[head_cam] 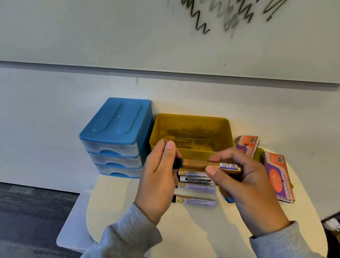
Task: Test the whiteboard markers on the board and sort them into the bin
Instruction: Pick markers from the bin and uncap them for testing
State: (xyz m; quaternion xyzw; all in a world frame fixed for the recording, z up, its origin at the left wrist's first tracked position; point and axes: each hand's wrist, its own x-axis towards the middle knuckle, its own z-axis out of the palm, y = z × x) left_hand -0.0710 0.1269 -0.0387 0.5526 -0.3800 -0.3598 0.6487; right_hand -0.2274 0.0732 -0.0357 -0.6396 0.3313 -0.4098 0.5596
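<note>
I hold a gold-bodied marker level above the table, just in front of the yellow bin. My right hand grips its barrel between thumb and fingers. My left hand pinches the black cap at the marker's left end. Several more markers lie side by side on the table beneath my hands. The yellow bin looks empty inside. The whiteboard on the wall above carries black and grey scribbles.
A blue three-drawer organiser stands left of the bin. Two orange-and-purple eraser boxes lie at the right on the cream round table. A small blue object peeks from under my right hand. Dark carpet lies at the lower left.
</note>
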